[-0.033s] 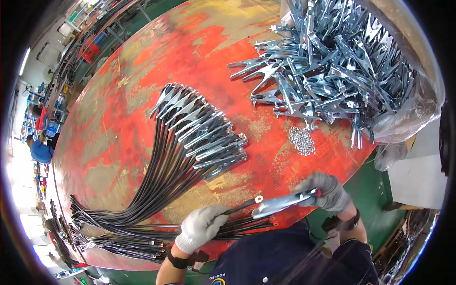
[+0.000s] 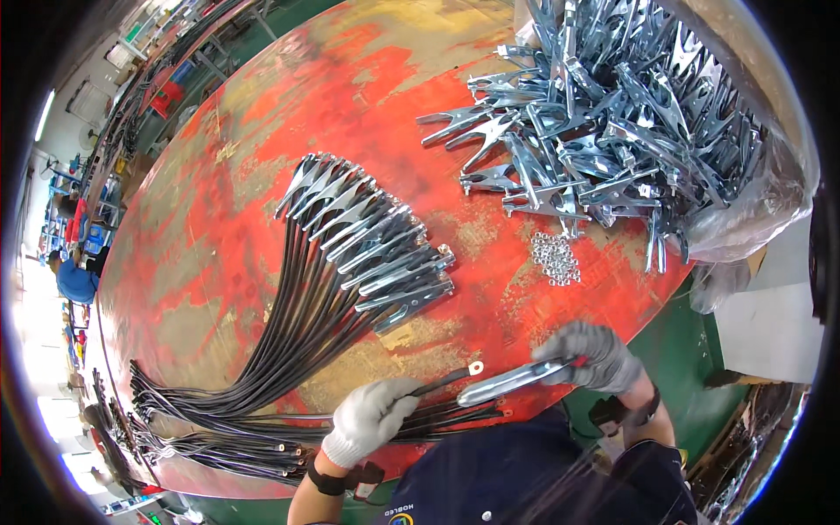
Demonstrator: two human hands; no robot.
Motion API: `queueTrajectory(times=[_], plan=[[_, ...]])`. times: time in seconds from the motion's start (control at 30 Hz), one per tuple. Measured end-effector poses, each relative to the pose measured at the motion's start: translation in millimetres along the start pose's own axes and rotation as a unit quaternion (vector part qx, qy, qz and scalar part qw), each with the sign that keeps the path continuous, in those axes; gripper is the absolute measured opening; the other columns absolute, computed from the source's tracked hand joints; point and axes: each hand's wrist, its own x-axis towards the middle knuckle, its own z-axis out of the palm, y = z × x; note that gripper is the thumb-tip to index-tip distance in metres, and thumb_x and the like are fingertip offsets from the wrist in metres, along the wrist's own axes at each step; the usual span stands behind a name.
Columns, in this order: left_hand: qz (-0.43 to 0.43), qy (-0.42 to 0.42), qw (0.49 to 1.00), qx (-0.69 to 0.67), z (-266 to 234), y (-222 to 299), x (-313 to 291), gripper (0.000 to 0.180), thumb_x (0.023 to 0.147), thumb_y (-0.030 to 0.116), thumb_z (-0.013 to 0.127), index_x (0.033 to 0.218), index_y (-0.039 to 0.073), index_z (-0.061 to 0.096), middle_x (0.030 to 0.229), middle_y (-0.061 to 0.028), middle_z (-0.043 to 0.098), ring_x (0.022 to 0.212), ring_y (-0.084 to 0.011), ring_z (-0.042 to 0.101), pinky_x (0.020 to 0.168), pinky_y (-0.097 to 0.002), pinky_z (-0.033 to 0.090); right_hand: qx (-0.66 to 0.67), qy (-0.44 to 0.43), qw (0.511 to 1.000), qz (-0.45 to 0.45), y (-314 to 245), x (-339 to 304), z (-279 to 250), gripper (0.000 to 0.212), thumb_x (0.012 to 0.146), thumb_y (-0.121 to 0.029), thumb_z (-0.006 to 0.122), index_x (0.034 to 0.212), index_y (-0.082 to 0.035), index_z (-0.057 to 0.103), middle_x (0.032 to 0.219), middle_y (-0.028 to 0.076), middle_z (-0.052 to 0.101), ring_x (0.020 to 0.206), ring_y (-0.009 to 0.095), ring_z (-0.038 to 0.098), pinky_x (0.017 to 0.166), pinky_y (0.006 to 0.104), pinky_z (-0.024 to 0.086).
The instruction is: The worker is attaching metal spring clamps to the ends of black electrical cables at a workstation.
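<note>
My left hand (image 2: 372, 420), in a white glove, is closed around a black cable (image 2: 442, 381). That cable's end carries a ring lug (image 2: 475, 368) pointing to the right. In a grey glove, my right hand (image 2: 595, 354) grips a shiny metal spring clamp (image 2: 507, 383) by one end. The clamp's other end points left, just below the lug and seemingly apart from it. A row of similar clamps (image 2: 363, 236) lies on the table beyond my left hand, with black cables (image 2: 276, 341) running from them. More cables (image 2: 236, 444) with bare lugs lie beside my left wrist.
A large heap of loose clamps (image 2: 612, 131) spills from a plastic bag (image 2: 761, 214) at the far right. Small metal nuts (image 2: 556, 260) lie in front of it. The round table (image 2: 219, 210) has worn red paint. Another person (image 2: 77, 278) in blue is at the far left.
My right hand has rolled the clamp, so it shows a narrower side, and its free end has shifted slightly left and down. The left hand and cable stay almost still.
</note>
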Motion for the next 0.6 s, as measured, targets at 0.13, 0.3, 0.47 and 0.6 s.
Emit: queueTrajectory(times=[0.13,0.3,0.47,0.6], plan=[[-0.004,-0.047,0.999,-0.008,0,0,0,0.019,0.084,0.012,0.064,0.102,0.007,0.069,0.091,-0.0133,0.069,0.082,-0.0297,0.068,0.072,-0.0378,0.052,-0.129,0.035,0.982,-0.137,-1,18,24,0.038,0.079,-0.010,0.076,0.116,-0.015,0.067,0.102,0.004,0.065,0.091,0.021,0.066,0.078,0.0322,0.057],[-0.023,-0.075,0.997,-0.028,-1,-3,-4,0.021,0.083,0.009,0.062,0.103,0.007,0.070,0.094,-0.0131,0.070,0.088,-0.0300,0.068,0.078,-0.0370,0.053,-0.124,-0.003,0.975,-0.184,1,35,30,0.036,0.080,-0.011,0.074,0.115,-0.014,0.067,0.103,0.004,0.065,0.093,0.022,0.066,0.080,0.0315,0.057],[0.061,-0.081,0.993,-0.058,1,-10,-4,0.020,0.086,0.016,0.065,0.105,0.008,0.068,0.091,-0.0139,0.069,0.082,-0.0300,0.068,0.072,-0.0380,0.053,0.124,-0.089,0.987,-0.045,8,38,52,0.034,0.085,-0.017,0.070,0.116,-0.009,0.062,0.103,0.006,0.065,0.096,0.024,0.066,0.084,0.0332,0.055],[0.082,-0.092,0.991,-0.048,-2,-6,-4,0.021,0.086,0.017,0.066,0.106,0.010,0.069,0.090,-0.0130,0.069,0.082,-0.0298,0.067,0.072,-0.0382,0.053,-0.091,-0.091,0.983,-0.127,6,46,54,0.030,0.086,-0.026,0.069,0.109,-0.010,0.061,0.097,0.007,0.064,0.090,0.026,0.066,0.077,0.0358,0.054]])
